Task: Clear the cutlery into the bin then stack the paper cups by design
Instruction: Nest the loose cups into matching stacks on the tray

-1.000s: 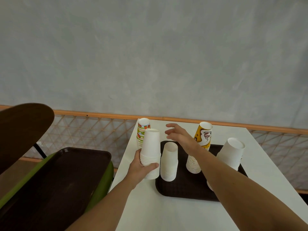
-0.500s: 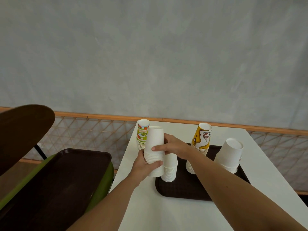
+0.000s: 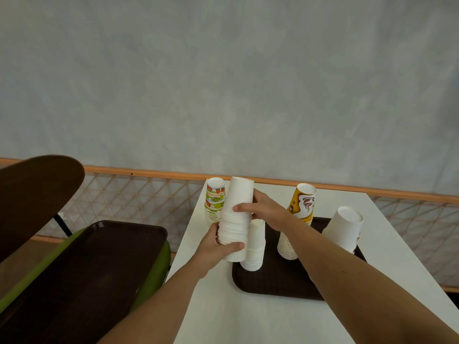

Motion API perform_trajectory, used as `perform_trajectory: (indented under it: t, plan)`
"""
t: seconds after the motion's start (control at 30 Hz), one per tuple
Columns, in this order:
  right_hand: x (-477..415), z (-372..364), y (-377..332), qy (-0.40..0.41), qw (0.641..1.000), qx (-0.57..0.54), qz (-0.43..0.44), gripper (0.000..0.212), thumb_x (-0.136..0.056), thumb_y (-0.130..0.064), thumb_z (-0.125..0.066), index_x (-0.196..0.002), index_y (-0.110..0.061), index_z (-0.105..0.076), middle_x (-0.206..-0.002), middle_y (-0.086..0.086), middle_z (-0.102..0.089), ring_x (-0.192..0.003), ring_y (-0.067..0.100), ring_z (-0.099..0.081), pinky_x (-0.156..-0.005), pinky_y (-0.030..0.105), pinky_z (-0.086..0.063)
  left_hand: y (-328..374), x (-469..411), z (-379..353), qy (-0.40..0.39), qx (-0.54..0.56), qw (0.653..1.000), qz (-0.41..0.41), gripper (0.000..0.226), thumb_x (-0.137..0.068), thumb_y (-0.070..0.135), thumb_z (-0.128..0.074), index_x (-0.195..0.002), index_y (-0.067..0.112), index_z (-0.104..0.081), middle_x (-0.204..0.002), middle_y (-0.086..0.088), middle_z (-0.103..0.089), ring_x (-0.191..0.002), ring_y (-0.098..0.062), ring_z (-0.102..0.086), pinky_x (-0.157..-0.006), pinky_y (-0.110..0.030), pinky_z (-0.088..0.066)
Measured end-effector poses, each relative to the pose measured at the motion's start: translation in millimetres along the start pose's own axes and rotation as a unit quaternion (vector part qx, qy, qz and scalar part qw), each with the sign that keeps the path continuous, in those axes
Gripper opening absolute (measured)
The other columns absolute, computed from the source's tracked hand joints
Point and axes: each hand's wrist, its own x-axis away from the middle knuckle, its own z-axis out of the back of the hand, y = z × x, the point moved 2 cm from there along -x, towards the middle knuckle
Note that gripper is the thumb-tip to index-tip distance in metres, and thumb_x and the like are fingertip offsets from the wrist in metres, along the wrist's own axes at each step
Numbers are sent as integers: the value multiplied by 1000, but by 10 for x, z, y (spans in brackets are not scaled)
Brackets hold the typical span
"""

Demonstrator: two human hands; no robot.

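A tall stack of plain white paper cups [image 3: 237, 214], upside down, is held above the table's left side. My left hand [image 3: 217, 249] grips its lower end and my right hand [image 3: 263, 211] grips its upper half. Just right of it a shorter white stack [image 3: 254, 249] stands on the dark brown tray [image 3: 275, 281]. A stack topped by a yellow coffee-print cup [image 3: 301, 203] and a tilted white stack [image 3: 344, 228] also stand on the tray. A green fruit-print stack [image 3: 214, 201] stands on the white table [image 3: 248, 319] behind my left hand.
To the left of the table a green bin [image 3: 154, 266] carries a dark tray [image 3: 87, 274] across its top. A dark rounded chair back [image 3: 32, 192] rises at far left. An orange rail and lattice fence [image 3: 139, 192] run behind, below a grey wall.
My right hand moved left from above the tray and took hold of the white stack's upper half. The stack has risen and tipped slightly while my left hand kept its hold.
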Motion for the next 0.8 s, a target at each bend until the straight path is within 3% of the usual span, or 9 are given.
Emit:
perform_trajectory:
  t: [0.1,0.23,0.37,0.53,0.67,0.8]
  plan:
    - [-8,26,-28,3,1000,1,0,70,-71,-31,-77,-131,-21,-45,-123,0,-59,-113,20,-57,-88,35,-53,-21,13,14,1,2,1000,0,73,-70,21,-81,-129,28,-38,-120,5,-56,-109,-14,-55,-88,-30,-50]
    - [-10,80,-105,31,999,-23,17,55,-79,-20,-73,-127,-19,-47,-120,3,-60,-110,22,-58,-82,32,-53,-50,29,40,-1,18,1000,-5,76,-69,19,-81,-130,30,-36,-120,7,-56,-106,-9,-56,-82,-24,-50]
    - [-44,176,-198,89,994,-53,43,55,-75,-19,-76,-123,-19,-49,-116,4,-61,-108,22,-59,-90,42,-53,-107,17,80,7,12,1000,-3,81,-67,22,-83,-132,30,-35,-124,5,-55,-111,-14,-55,-90,-30,-50]
    - [-37,311,-221,184,976,-96,70,62,-74,-16,-77,-126,-14,-45,-116,5,-59,-106,22,-57,-85,39,-53,-161,10,140,23,13,1000,5,81,-69,21,-82,-134,27,-34,-126,2,-54,-113,-18,-54,-95,-33,-48]
    - [6,328,-51,209,977,0,33,69,-75,-22,-76,-133,-16,-39,-114,0,-52,-103,18,-52,-78,31,-48,-200,16,195,44,15,999,17,80,-70,22,-81,-135,26,-34,-124,0,-54,-112,-19,-54,-94,-33,-48]
    - [55,265,218,182,980,76,-18,75,-77,-26,-76,-137,-18,-32,-126,4,-49,-111,20,-49,-87,34,-48,-204,28,214,55,18,998,19,79,-71,20,-80,-134,25,-34,-123,0,-53,-112,-20,-52,-90,-30,-46]
